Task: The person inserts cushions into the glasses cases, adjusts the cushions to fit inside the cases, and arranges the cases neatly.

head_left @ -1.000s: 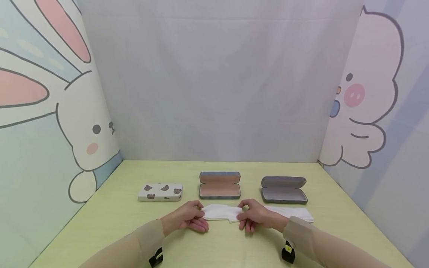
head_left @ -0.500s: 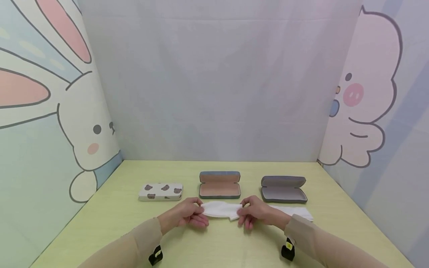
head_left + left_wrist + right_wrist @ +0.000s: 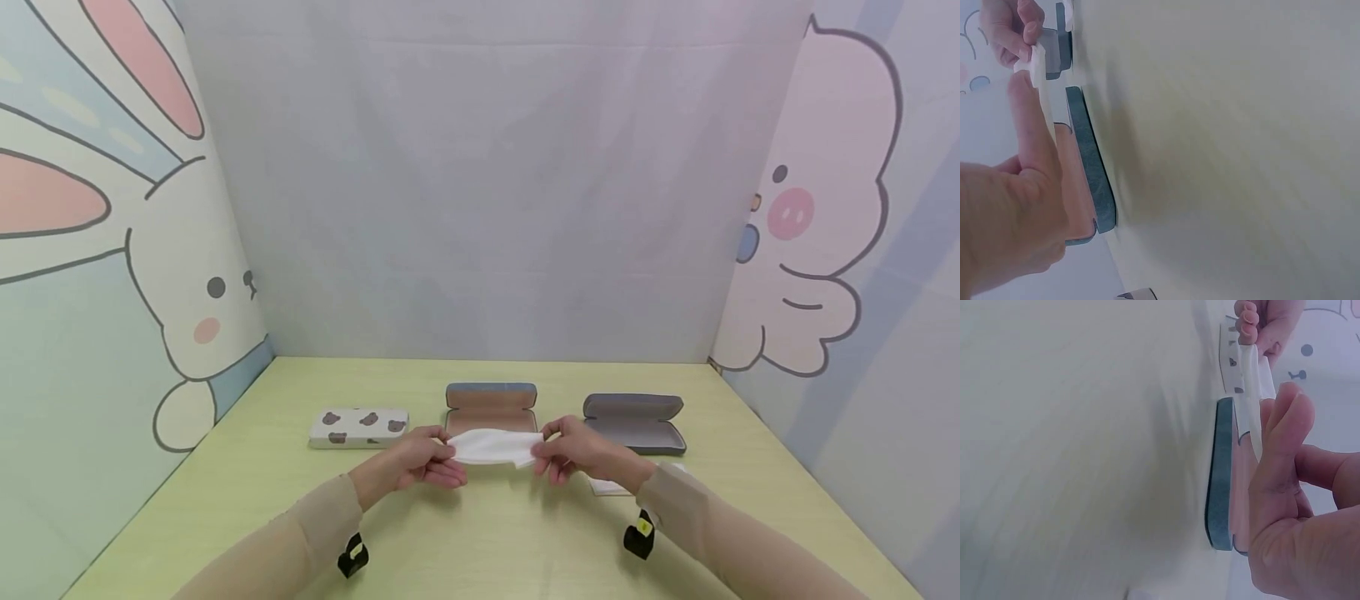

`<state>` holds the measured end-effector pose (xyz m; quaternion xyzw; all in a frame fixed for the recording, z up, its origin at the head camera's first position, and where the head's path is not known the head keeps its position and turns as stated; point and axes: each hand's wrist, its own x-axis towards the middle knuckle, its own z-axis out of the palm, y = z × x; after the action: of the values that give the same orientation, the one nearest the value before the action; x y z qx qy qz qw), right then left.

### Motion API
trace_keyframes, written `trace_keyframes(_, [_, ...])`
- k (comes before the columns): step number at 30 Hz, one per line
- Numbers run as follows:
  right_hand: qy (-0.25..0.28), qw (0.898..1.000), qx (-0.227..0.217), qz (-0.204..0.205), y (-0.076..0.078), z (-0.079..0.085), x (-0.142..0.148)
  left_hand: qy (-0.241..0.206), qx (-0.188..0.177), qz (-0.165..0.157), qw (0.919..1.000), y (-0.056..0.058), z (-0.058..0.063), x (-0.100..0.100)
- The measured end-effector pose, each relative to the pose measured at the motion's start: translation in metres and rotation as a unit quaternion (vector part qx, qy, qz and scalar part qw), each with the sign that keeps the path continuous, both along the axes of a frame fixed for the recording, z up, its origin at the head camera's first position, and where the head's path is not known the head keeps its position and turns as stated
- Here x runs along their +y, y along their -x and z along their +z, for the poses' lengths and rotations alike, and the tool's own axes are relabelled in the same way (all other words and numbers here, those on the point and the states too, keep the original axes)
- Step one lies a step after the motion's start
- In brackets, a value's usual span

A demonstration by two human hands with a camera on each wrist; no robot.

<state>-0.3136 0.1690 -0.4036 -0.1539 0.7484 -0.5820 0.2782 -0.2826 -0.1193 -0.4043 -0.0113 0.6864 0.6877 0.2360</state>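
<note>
A folded white cloth [image 3: 495, 447] is stretched level between my two hands, raised off the table. My left hand [image 3: 418, 460] pinches its left end between thumb and fingers. The other end is pinched by my right hand [image 3: 581, 454]. Just behind the cloth stands an open blue-grey glasses case [image 3: 491, 398] with a peach lining, its front partly hidden by the cloth in the head view. In the left wrist view the case's blue-green side [image 3: 1092, 165] lies beyond my thumb. A second white cloth [image 3: 611, 487] lies on the table, mostly covered by my right forearm.
To the right rear stands an open dark grey glasses case [image 3: 633, 429] with a light lining. A closed white case with brown bear prints [image 3: 360, 427] lies on the left. The pale yellow table [image 3: 480, 542] meets printed cloth walls at its back and sides.
Both hands have lifted the white cloth and carried it away from me, toward the middle case. It now covers the case's front edge in the head view. The cases have not moved.
</note>
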Motion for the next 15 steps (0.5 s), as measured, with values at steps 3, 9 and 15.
trace_keyframes(3, [0.002, 1.0, 0.007, 0.0, 0.006, 0.004, 0.0, -0.006, 0.001, 0.006, 1.0, 0.005, 0.004, 0.0])
trace_keyframes(9, [-0.001, 1.0, 0.011, -0.002, 0.018, 0.01, 0.0, -0.017, -0.004, 0.005, 0.9998, 0.016, 0.01, 0.0])
trace_keyframes(15, [-0.007, 1.0, 0.004, -0.012, 0.031, 0.009, -0.001, -0.022, 0.0, 0.008, 0.9997, 0.029, 0.012, -0.001])
